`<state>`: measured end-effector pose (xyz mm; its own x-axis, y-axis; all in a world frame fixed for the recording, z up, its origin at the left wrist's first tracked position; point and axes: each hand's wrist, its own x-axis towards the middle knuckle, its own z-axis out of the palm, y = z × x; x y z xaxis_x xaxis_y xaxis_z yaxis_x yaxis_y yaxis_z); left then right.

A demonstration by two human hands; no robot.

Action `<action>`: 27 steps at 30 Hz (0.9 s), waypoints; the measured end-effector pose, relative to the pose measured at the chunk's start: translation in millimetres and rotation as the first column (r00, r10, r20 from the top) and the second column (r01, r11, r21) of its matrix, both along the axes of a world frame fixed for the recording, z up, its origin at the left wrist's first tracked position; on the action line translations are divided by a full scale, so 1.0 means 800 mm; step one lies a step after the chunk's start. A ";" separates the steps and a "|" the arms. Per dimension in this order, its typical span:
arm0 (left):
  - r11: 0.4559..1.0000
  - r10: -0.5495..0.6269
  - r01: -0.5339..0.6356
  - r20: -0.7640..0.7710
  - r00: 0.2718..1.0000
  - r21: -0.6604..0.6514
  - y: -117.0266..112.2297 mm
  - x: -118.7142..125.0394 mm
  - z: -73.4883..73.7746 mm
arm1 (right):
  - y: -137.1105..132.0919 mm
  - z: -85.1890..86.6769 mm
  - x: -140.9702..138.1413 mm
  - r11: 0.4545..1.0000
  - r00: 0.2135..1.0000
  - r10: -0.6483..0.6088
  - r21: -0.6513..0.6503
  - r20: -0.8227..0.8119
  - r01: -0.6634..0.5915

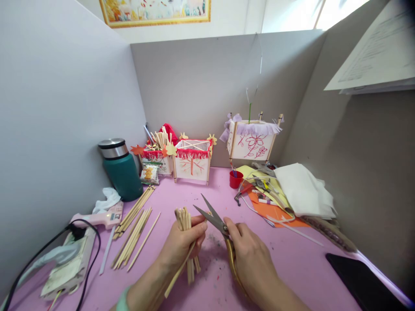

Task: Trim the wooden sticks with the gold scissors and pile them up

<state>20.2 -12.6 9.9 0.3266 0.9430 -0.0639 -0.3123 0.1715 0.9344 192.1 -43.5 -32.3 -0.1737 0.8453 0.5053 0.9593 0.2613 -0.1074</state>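
Note:
A bundle of short wooden sticks (pixel 190 273) is wrapped in my left hand (pixel 184 239), with one stick slanting out toward me. My right hand (pixel 251 255) grips a pair of scissors (pixel 216 219) by its golden handles. The scissor blades are parted and point up and to the left, close to my left fingertips. A small stick end seems to lie between the blades, though it is too small to be sure. More wooden sticks (pixel 134 239) lie loose on the pink table (pixel 223 298), left of my left hand.
A pink glue gun (pixel 103 218) rests by a power strip (pixel 69 268) at left, near a teal bottle (pixel 121 170). Decorated lanterns (pixel 193 166) stand behind. At right are a red cup (pixel 235 179), orange paper (pixel 270 211), white sheets (pixel 303 190) and a black phone (pixel 359 280).

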 end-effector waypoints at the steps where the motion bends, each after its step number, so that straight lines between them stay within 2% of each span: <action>1: 1.000 0.003 -0.003 -0.002 1.000 0.005 0.000 -0.001 -0.001 | 0.000 0.000 0.000 1.000 1.000 -0.001 -0.008 0.004 0.001; 14: 0.999 -0.017 0.019 0.086 0.996 -0.026 0.007 -0.006 0.000 | 0.005 0.006 0.002 0.998 0.998 0.023 -0.054 -0.059 -0.026; 27: 0.999 -0.035 0.036 0.114 0.993 -0.007 0.002 -0.003 -0.003 | 0.004 0.005 -0.001 0.995 0.998 -0.008 -0.097 0.063 0.014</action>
